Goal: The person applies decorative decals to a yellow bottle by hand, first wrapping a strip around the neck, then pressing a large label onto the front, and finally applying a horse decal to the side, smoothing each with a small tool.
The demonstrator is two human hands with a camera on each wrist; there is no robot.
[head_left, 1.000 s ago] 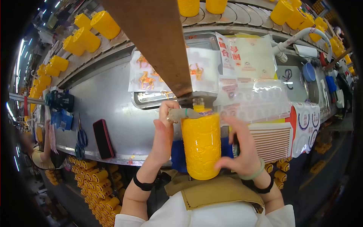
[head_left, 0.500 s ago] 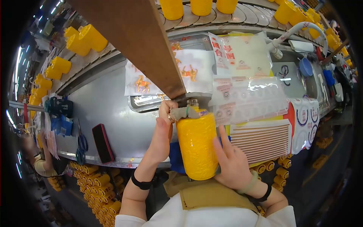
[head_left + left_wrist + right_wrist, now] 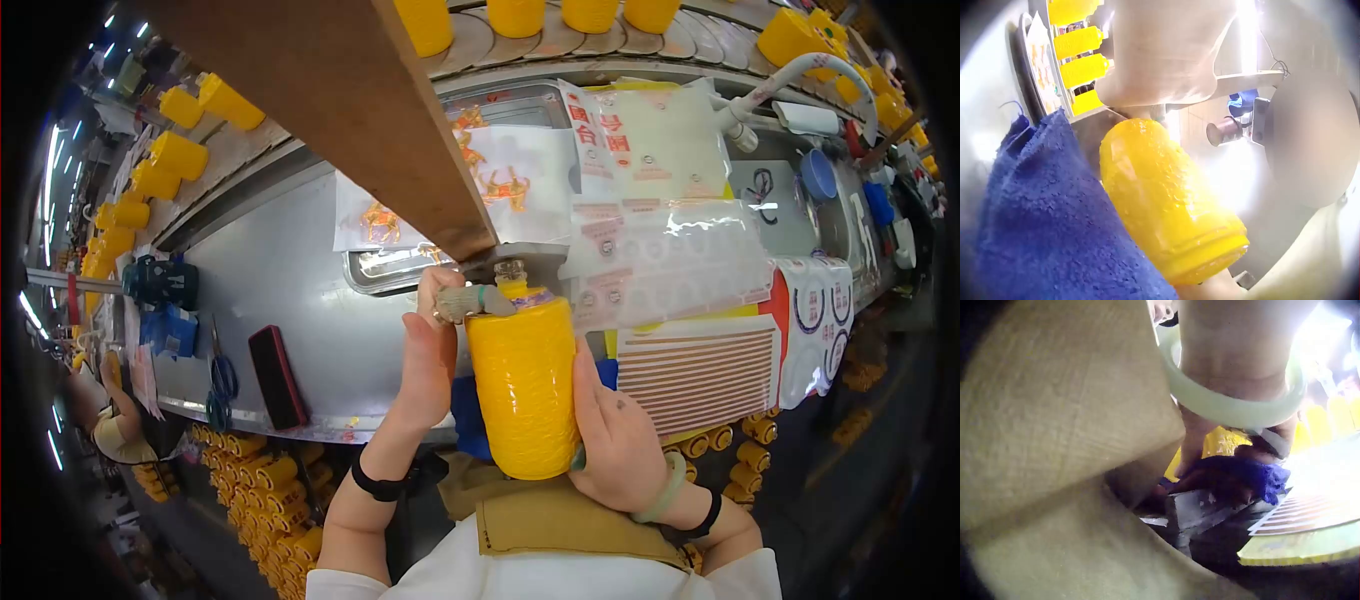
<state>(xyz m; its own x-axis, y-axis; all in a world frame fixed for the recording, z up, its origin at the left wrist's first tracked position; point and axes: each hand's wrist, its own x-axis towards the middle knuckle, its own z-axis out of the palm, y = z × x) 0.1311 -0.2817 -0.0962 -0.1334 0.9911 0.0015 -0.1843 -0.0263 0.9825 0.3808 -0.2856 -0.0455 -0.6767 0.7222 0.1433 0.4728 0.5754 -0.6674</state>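
Note:
A glossy yellow bottle [image 3: 522, 395] with an embossed surface and a clear neck leans base toward the person's apron. My left hand [image 3: 428, 355] is at its shoulder, fingers bent near the neck. Across that shoulder lies a grey cloth wrap [image 3: 475, 303] with a green band, at the left fingers. Low on the bottle's right side, my right hand [image 3: 620, 445] holds it near the base, most fingers hidden beneath. In the left wrist view a blue cloth [image 3: 1054, 212] hangs beside the bottle [image 3: 1166, 200].
A brown post [image 3: 370, 110] and metal bracket [image 3: 535, 262] stand just beyond the neck. Printed sheets [image 3: 660, 260] and a striped sheet [image 3: 695, 375] lie right; a tray [image 3: 385, 280] with orange figures is behind. Left are a phone [image 3: 278, 375] and scissors [image 3: 220, 380]. Yellow bottles [image 3: 515, 18] line the conveyor.
My right hand was apart from the bottle with fingers spread; it has come in against the lower right side. My left hand and the grey wrap stay at the shoulder.

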